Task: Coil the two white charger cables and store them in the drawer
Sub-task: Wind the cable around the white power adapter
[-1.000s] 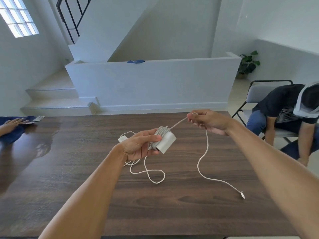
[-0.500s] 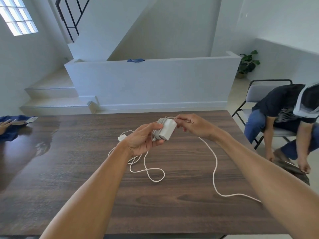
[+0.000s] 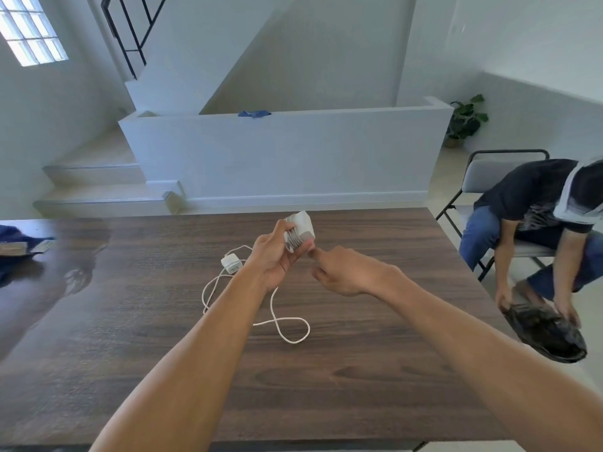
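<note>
My left hand (image 3: 277,259) grips a white charger brick (image 3: 301,228) with its cable wound round it in several turns, held up above the dark wooden table (image 3: 375,370). My right hand (image 3: 342,272) is just right of the brick, forefinger stretched toward its lower corner, the other fingers loosely curled, holding nothing. A second white charger (image 3: 231,263) lies on the table behind my left wrist. Its loose cable (image 3: 287,327) trails in loops toward me. No drawer is in view.
A person sits on a folding chair (image 3: 489,177) at the table's right side, bent over a black bag (image 3: 548,334) on the floor. Blue cloth (image 3: 13,252) lies at the table's far left edge. A low white wall (image 3: 287,158) and steps stand behind.
The long free cable that trailed to the right is now wound onto the brick. My right hand let go of the cable and dropped lower. My left hand raised the brick.
</note>
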